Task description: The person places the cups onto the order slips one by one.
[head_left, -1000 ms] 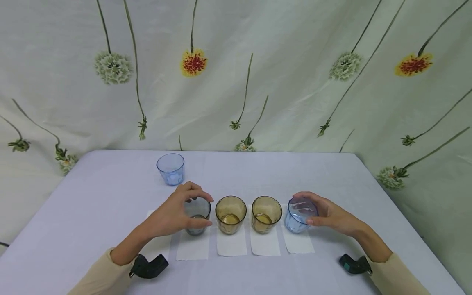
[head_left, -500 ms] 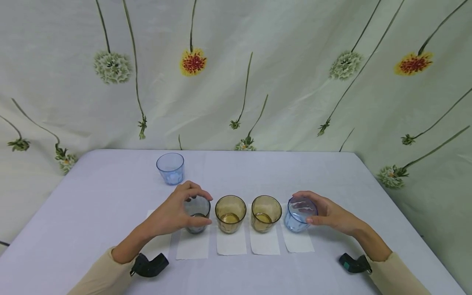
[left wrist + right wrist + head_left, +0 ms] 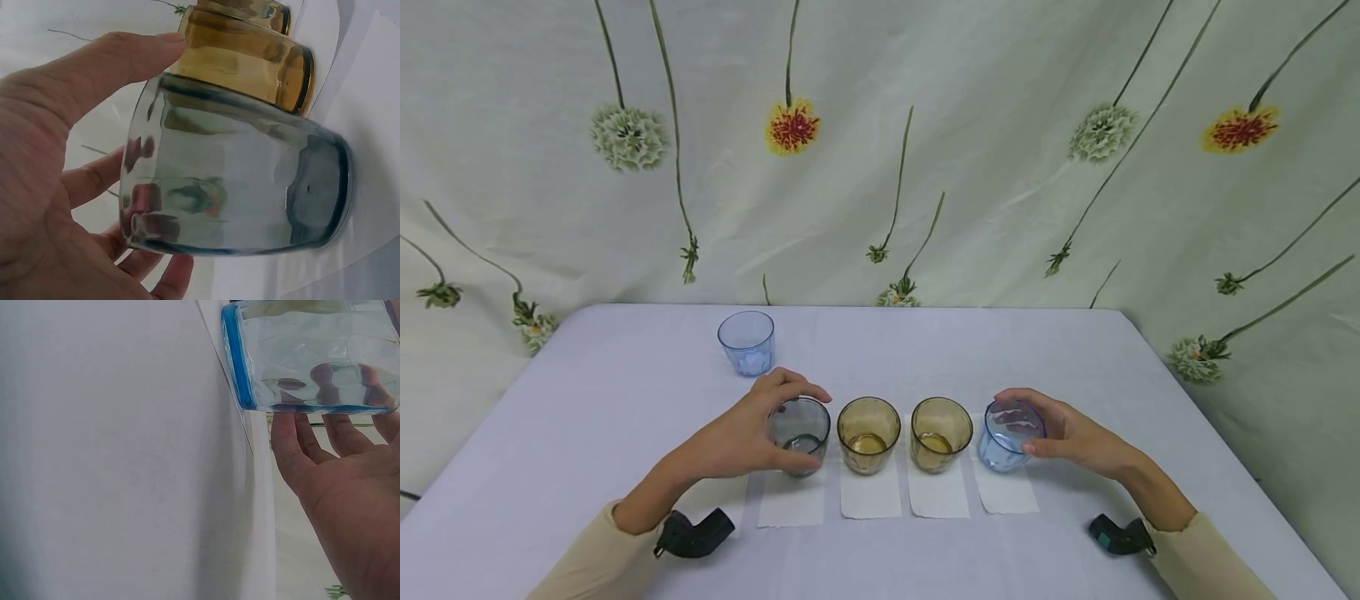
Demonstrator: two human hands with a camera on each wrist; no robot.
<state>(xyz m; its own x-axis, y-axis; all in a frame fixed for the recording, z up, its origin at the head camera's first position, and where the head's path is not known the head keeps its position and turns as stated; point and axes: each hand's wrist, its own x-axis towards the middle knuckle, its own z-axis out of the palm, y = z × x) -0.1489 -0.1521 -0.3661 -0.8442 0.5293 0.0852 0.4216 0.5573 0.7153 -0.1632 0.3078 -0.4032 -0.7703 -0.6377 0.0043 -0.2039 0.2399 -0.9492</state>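
In the head view, my left hand is around a grey glass, thumb and fingers spread wide at its rim. The left wrist view shows the thumb apart from the grey glass, with the other fingers behind it. My right hand holds a clear blue glass at the right end of the row, its thumb at the near side of the rim. In the right wrist view, fingers show along the side of that blue glass. Each of these glasses is over a strip of white paper.
Two amber glasses stand side by side between my hands, on paper strips. Another blue glass stands farther back on the left. A white cloth covers the table; a flower-printed curtain hangs behind.
My left hand has loosened and shifted slightly left, so more of the grey glass shows. The right hand and its blue glass have stayed in place.
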